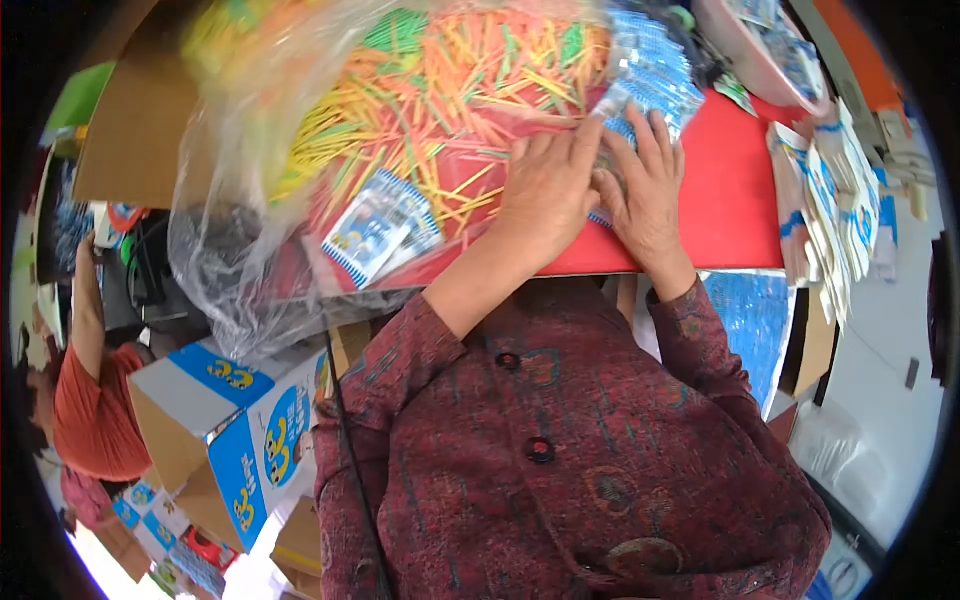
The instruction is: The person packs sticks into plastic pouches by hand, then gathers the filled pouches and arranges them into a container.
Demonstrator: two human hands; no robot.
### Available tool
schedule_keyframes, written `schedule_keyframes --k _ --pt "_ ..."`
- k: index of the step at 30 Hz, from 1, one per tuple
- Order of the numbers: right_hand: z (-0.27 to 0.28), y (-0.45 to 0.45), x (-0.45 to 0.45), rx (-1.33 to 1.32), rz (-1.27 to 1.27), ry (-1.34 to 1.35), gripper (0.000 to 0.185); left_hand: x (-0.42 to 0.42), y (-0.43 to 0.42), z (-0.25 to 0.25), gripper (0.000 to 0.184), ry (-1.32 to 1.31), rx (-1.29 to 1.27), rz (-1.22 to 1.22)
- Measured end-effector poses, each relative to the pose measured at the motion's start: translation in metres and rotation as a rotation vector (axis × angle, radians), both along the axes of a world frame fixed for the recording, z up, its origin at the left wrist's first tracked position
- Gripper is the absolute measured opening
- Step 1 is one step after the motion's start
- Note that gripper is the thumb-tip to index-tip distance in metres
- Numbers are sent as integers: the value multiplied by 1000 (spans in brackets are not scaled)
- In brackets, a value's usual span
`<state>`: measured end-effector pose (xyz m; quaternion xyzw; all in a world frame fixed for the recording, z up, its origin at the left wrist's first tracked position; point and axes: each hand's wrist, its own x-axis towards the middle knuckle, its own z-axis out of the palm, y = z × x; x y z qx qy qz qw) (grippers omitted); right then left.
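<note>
My left hand (548,188) reaches over the red tabletop, its fingers close together and its fingertips on a small blue-and-white packet (600,217). Against it is my right hand (645,195), with bent fingers over the same packet, most of which the hands hide. Just beyond the right fingertips lies a pile of blue-and-white packets (655,70). Thin yellow, orange, pink and green sticks (470,75) are heaped in front of and left of my left hand. Two or so overlapping packets (380,230) with a printed face lie nearer the table's edge at the left.
Clear plastic sheeting (235,240) hangs over the left edge. A pink basket (715,35) of packets stands at back right, near stacked flat white-and-blue packaging (835,200). Printed cartons (240,420) stand lower left. Another person in an orange top (100,415) is farther left.
</note>
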<state>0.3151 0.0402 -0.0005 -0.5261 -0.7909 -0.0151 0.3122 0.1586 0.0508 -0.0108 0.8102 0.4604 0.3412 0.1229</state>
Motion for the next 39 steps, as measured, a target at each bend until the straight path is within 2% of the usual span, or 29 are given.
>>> schedule_keyframes --k 2,5,7,8,10,12,15,16,18,23,27,30,31,34,35,38,39 --pt "-13 3 1 1 -45 -89 44 -16 -4 2 61 -5 40 -3" --pt "-12 0 0 -3 -75 -148 43 -68 -17 19 45 -49 46 -4" --pt "-2 -3 0 -18 -86 -191 41 -107 -30 26 29 -64 -18 159" --pt "2 -3 -1 -20 -78 -193 41 -125 -35 22 29 -65 -21 167" --pt "13 -3 -3 66 -60 -28 36 -151 -46 9 25 6 17 429" --pt "25 -3 -14 105 -46 52 34 -157 -49 1 23 45 16 479" --pt "42 -3 -55 -44 207 262 27 -163 -46 -10 19 117 24 567" --pt "42 -3 -67 -46 209 257 27 -164 -45 -13 19 117 22 562" --pt "40 5 -92 -89 464 189 22 -167 -42 -16 17 120 25 560" --pt "33 19 -134 -274 562 215 19 -171 -39 -18 15 125 30 563" --pt "42 28 -150 -375 417 45 18 -171 -41 -5 14 -70 157 485" --pt "47 28 -156 -700 476 287 15 -164 -47 11 14 -136 278 444" --pt "44 29 -155 -696 472 290 15 -164 -48 13 14 -136 281 438" --pt "25 30 -150 -856 582 742 15 -160 -48 18 20 -232 204 418" --pt "21 30 -147 -854 577 742 15 -157 -49 19 20 -235 204 414" --pt "18 30 -141 -810 577 844 15 -150 -50 24 23 -740 -280 427" --pt "18 30 -141 -809 578 846 15 -151 -49 24 23 -738 -279 427"
